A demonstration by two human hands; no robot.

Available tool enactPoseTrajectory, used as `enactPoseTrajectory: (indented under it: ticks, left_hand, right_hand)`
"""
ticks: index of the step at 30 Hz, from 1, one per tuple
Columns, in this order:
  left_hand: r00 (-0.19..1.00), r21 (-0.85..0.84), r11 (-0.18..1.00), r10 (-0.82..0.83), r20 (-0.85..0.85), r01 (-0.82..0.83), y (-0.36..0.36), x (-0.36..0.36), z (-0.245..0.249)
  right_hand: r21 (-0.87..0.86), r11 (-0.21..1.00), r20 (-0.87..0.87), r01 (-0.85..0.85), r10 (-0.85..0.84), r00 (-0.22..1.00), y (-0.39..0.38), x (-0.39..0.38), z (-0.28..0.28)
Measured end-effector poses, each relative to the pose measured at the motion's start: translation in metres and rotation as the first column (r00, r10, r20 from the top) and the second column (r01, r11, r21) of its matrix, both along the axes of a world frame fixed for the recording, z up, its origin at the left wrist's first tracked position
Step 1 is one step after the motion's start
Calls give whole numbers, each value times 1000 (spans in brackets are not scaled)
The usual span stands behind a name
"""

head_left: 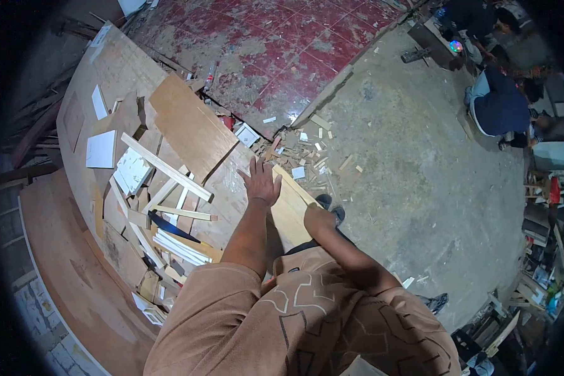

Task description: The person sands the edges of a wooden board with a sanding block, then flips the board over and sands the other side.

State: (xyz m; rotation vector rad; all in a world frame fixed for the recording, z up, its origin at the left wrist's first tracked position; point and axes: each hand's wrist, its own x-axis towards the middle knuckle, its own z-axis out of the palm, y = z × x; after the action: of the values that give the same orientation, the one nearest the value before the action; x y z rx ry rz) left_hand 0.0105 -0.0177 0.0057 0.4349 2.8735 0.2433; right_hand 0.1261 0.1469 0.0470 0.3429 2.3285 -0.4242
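My left hand (261,183) lies with its fingers spread at the end of a pale wooden board (289,205), on the edge of the large worktable (232,182). Nothing shows in its grasp. Close to my body, my right hand (319,222) is closed at the board's right edge; what its fingers hold, if anything, is hidden. A brown plywood sheet (191,128) rests beyond my left hand. Left of my left forearm are a dark saw blade (169,227), white strips (180,246) and a long pale batten (166,166).
White blocks (131,170) and offcuts lie across the table's left part. Wood scraps (313,153) litter the concrete floor (413,163). A red tiled floor (257,50) is at the top. Several people, one in a dark blue shirt (504,103), are at the upper right.
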Motion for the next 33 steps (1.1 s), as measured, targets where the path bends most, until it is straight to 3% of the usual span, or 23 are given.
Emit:
enactPoseTrajectory:
  ticks: [4,9,15,17,21,23,26,30,33]
  left_hand:
    - [1000,-6,1000,9,18,-9,0,0,2]
    - [999,-20,999,26,35,-25,0,0,3]
    - [1000,-4,1000,27,-9,-27,0,2,2]
    - [999,12,1000,20,-47,-20,-1,1,-2]
    - [999,34,999,32,-36,-31,-1,1,0]
    - [999,-1,999,42,10,-42,0,0,5]
    - [999,0,999,44,-3,-44,-2,0,-1]
    - [999,-18,998,54,8,-53,0,1,2]
    - [999,-44,998,42,-11,-43,-2,-1,0]
  right_hand:
    - [-52,998,-152,-28,20,988,20,26,8]
    - [-72,997,40,-15,18,999,50,49,106]
    - [-49,999,-52,2,-4,999,10,17,-12]
    - [-79,997,-111,-1,-8,994,7,9,-25]
    - [-79,997,44,24,-21,999,27,23,29]
    - [-156,971,61,-182,194,979,47,35,81]
    - [-111,986,116,-127,140,983,44,27,122]
    - [-90,993,66,-70,77,995,18,5,33]
    - [-74,995,24,-70,72,997,9,-8,13]
